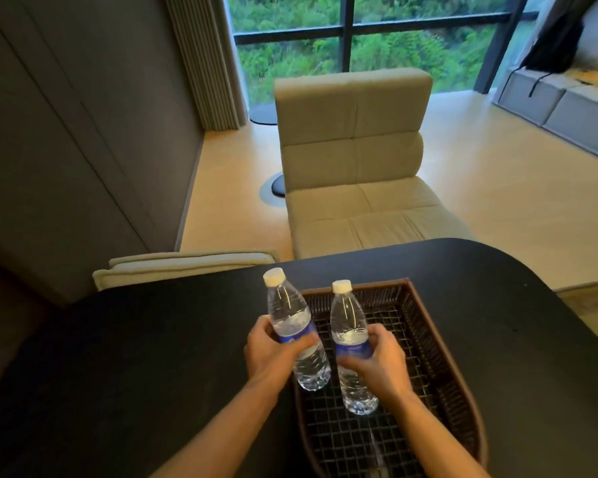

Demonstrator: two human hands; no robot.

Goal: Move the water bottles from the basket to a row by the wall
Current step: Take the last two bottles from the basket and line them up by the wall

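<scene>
Two clear water bottles with white caps and blue labels are held upright over a brown wicker basket (439, 343) on a black table (135, 357). My left hand (273, 350) grips the left bottle (290, 315) around its label, over the basket's left rim. My right hand (380, 353) grips the right bottle (347, 326) at its label, above the basket's mesh floor. No other bottles show in the basket.
The grey wall (66, 150) runs along the left side of the table. A beige lounge chair (356, 167) stands beyond the table's far edge, with a folded cushion (187, 267) at the left. A window and a sofa lie farther back.
</scene>
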